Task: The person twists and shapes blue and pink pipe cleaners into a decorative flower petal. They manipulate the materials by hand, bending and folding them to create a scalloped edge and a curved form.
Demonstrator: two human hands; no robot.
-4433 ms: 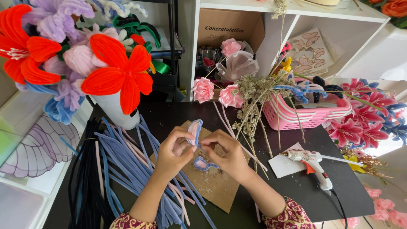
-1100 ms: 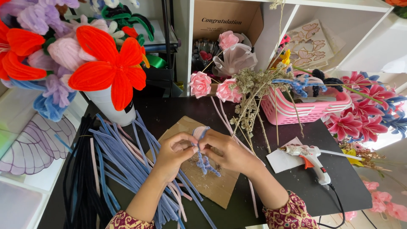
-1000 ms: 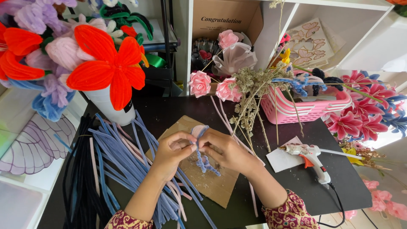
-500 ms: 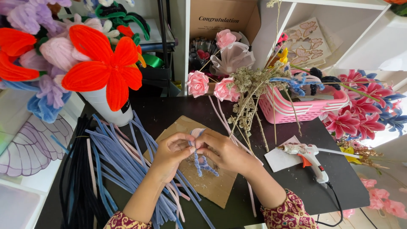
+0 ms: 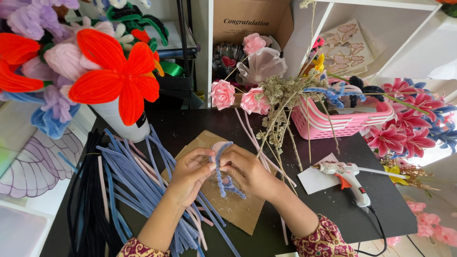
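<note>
1. Closest in: both hands meet over the cardboard [image 5: 238,214]. The left hand [image 5: 188,173] and right hand [image 5: 247,171] pinch a blue pipe cleaner [image 5: 223,178] between them, fingertips narrow and closed on it, thumbs nearly touching.
2. The pipe cleaner sits right between the two hands. It loops up above the fingertips and its twisted ends hang down toward the cardboard, so the long axis runs roughly up-down in view. Neither hand is really nearer; both are on it.
3. Left of the hands is a pile of blue stems [image 5: 138,181] fanned across the table [image 5: 333,200], with black ones further left. It's crowded on that side, just beside the left wrist.
4. Right side has more room: bare table, then a glue gun [image 5: 350,176] lying on a white card, well apart from the right hand.
5. Further back: dried sprigs [image 5: 285,102] and pink roses [image 5: 238,97] leaning over the table, just past the fingers, so there's not much headroom there.
6. Farthest: a pink basket [image 5: 342,123], a red flower [image 5: 116,78] in a white vase, and shelves.
</note>
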